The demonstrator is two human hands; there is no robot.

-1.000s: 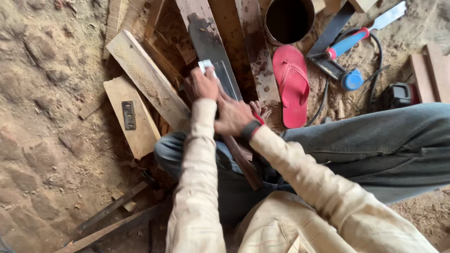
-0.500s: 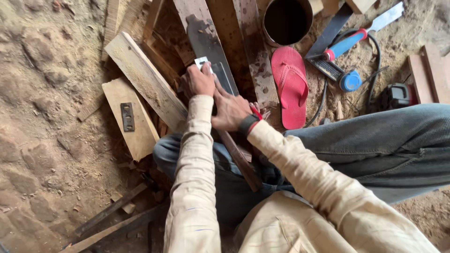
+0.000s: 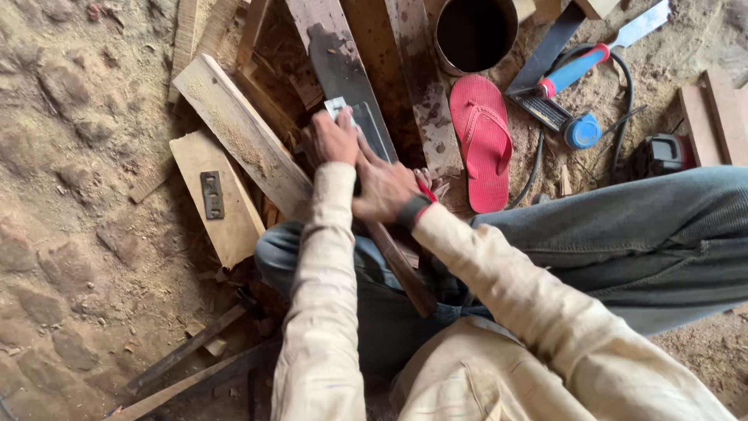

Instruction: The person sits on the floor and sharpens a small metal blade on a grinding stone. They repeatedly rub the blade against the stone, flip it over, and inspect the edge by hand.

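Both hands press down on a small flat metal blade (image 3: pixel 343 109) laid on a long dark sharpening stone (image 3: pixel 347 78) set in a worn wooden plank (image 3: pixel 323 19) on the sandy dirt floor (image 3: pixel 70 156). The left hand (image 3: pixel 335 139) lies fingers-flat over the blade's near end; the right hand (image 3: pixel 386 185) overlaps it, fingers spread and pushing, not curled around anything. Just right lies a smooth red rubber flip-flop (image 3: pixel 483 140), beyond it a round dark-mouthed bucket (image 3: pixel 475 31). A rough pale board (image 3: pixel 241 132) slants left of the stone.
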